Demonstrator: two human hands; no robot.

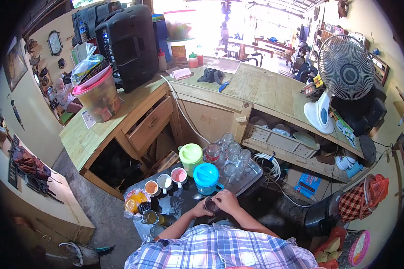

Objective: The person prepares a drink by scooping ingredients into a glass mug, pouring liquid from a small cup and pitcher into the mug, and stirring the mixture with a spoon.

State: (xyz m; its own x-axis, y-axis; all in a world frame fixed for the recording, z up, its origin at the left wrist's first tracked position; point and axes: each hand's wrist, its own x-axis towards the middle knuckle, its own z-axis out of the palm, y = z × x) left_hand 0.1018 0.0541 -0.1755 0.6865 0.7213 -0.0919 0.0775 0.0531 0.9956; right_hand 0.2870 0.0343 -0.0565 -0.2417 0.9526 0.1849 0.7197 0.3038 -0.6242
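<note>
My left hand is wrapped round a small dark-looking glass, close to my body. At the glass's rim, my right hand has its fingers closed; what they pinch is hidden. Just beyond stands a blue lidded pitcher, with a light green lidded pitcher behind it. To the left are a pink-topped mug, a white mug and a cup with orange-brown contents. A spoon lies near the blue pitcher.
Several upturned glasses crowd a metal tray. A yellow bag and a glass mug sit at the left. Wooden counters bear a speaker and a fan. A black bin stands right.
</note>
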